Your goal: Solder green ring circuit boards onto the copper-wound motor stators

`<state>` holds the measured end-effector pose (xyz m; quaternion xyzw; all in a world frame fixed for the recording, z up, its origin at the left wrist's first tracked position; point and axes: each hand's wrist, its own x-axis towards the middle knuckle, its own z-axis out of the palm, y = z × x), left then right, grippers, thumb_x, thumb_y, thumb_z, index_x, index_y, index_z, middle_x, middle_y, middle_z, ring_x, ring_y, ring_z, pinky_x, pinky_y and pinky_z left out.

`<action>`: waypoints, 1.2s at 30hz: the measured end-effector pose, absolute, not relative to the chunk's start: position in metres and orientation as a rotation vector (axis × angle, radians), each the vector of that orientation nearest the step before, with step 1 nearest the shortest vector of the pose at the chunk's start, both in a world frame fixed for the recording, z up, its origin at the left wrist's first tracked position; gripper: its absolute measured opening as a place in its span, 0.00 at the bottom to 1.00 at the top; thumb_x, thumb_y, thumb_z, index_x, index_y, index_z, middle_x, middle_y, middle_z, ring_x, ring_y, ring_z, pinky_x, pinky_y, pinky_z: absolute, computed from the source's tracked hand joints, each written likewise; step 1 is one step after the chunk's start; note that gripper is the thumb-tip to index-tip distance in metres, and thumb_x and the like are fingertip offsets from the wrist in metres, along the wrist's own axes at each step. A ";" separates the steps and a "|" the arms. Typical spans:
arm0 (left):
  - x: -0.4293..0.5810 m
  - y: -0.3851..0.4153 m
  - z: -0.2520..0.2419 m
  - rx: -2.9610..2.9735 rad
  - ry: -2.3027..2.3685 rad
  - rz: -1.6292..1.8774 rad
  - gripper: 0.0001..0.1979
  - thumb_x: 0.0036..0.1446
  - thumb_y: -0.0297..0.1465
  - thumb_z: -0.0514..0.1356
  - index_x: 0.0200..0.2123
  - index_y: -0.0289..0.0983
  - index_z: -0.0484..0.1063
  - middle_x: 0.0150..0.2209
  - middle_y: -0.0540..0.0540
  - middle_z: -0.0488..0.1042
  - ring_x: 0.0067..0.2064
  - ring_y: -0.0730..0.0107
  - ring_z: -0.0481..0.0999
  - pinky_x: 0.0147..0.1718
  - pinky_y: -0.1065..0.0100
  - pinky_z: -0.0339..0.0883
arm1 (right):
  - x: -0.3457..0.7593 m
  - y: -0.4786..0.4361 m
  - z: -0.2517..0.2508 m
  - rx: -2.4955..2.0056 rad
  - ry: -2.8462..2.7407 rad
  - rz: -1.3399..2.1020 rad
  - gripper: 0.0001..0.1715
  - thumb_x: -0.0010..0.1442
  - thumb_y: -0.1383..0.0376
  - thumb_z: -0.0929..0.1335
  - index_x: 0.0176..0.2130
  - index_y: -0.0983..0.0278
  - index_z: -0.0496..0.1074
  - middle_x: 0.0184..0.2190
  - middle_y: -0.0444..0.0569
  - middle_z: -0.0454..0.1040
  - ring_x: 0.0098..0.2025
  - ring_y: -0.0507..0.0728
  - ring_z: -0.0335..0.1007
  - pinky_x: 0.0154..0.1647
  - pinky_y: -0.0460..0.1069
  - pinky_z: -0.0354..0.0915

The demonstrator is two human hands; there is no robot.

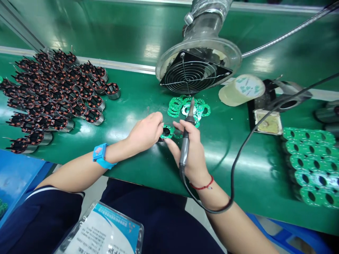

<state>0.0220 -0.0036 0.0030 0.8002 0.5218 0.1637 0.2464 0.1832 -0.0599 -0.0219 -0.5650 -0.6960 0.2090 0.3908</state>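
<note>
My left hand (147, 131) is closed against the left side of a green ring-shaped board (167, 131), which appears to sit on a dark part mostly hidden below it. In my right hand (194, 151) a soldering iron (185, 146) lies between thumb and fingers, its tip pointing up and away. The right thumb and a fingertip are near the board's right side; contact is unclear. Loose green ring boards (175, 106) lie in a pile just beyond both hands.
Many wound motor stators (92, 116) stand at the left. A round fan hood (198, 70) hangs over the back. Right of it are a tape roll (242, 90), a soldering stand with sponge (268, 121) and rows of board-topped parts (312, 164). The iron's cable (234, 173) loops over my right forearm.
</note>
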 end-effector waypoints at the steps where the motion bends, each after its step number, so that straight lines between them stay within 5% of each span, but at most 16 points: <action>1: 0.021 -0.003 0.003 2.158 1.413 0.472 0.06 0.63 0.25 0.49 0.32 0.37 0.61 0.32 0.47 0.68 0.35 0.67 0.69 0.36 0.64 0.64 | 0.182 -0.059 -0.024 -1.440 -1.782 0.564 0.33 0.59 0.53 0.70 0.59 0.58 0.59 0.54 0.55 0.73 0.55 0.64 0.72 0.54 0.64 0.69; 10: -0.001 0.013 -0.001 2.029 1.039 0.606 0.07 0.60 0.25 0.52 0.37 0.36 0.70 0.39 0.46 0.74 0.42 0.68 0.72 0.44 0.64 0.65 | 0.180 -0.058 -0.034 -1.424 -1.756 0.602 0.32 0.60 0.56 0.70 0.59 0.58 0.57 0.53 0.55 0.73 0.54 0.61 0.72 0.55 0.60 0.70; 24: 0.005 0.023 -0.013 1.634 1.068 0.585 0.06 0.56 0.25 0.55 0.27 0.34 0.67 0.26 0.53 0.68 0.30 0.76 0.65 0.32 0.71 0.59 | 0.187 -0.055 -0.035 -1.331 -1.882 0.557 0.28 0.61 0.55 0.69 0.56 0.58 0.60 0.50 0.54 0.75 0.52 0.61 0.74 0.53 0.58 0.71; 32: -0.001 -0.003 0.004 1.750 1.265 0.623 0.05 0.59 0.25 0.52 0.38 0.36 0.65 0.36 0.48 0.71 0.38 0.70 0.71 0.41 0.64 0.68 | 0.181 -0.061 -0.032 -1.347 -1.762 0.578 0.35 0.59 0.57 0.71 0.60 0.59 0.56 0.52 0.56 0.72 0.53 0.61 0.73 0.55 0.60 0.70; 36: -0.005 -0.021 0.011 1.952 1.186 0.454 0.17 0.54 0.29 0.60 0.47 0.36 0.64 0.46 0.41 0.68 0.49 0.58 0.70 0.50 0.53 0.68 | 0.179 -0.064 -0.027 -1.425 -1.735 0.560 0.31 0.60 0.56 0.70 0.58 0.58 0.58 0.47 0.53 0.76 0.49 0.61 0.75 0.51 0.59 0.71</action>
